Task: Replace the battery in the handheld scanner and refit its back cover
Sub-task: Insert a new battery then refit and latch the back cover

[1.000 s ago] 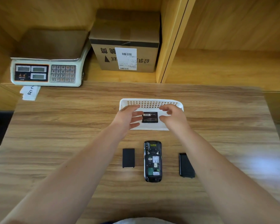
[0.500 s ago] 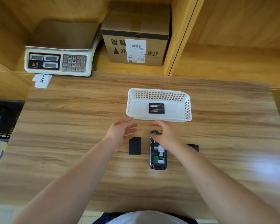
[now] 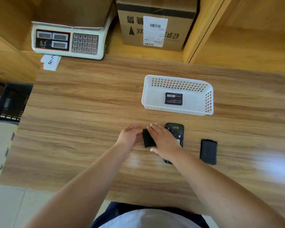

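The handheld scanner lies face down on the wooden table, back compartment uncovered, its near half hidden under my right wrist. Just left of it a plain black battery sits slightly tilted between my hands. My left hand curls its fingers against the battery's left edge. My right hand spans the battery's right side, fingers at the far end and thumb at the near end. The black back cover lies flat to the right of the scanner. A labelled battery rests in the white basket.
A weighing scale and a cardboard box stand on the shelf behind the table, with paper slips below the scale. A black crate sits on the floor past the table's left edge.
Both hands have drawn back from the basket, leaving the labelled battery inside it, and closed on the plain black battery left of the scanner. The camera has shifted right.
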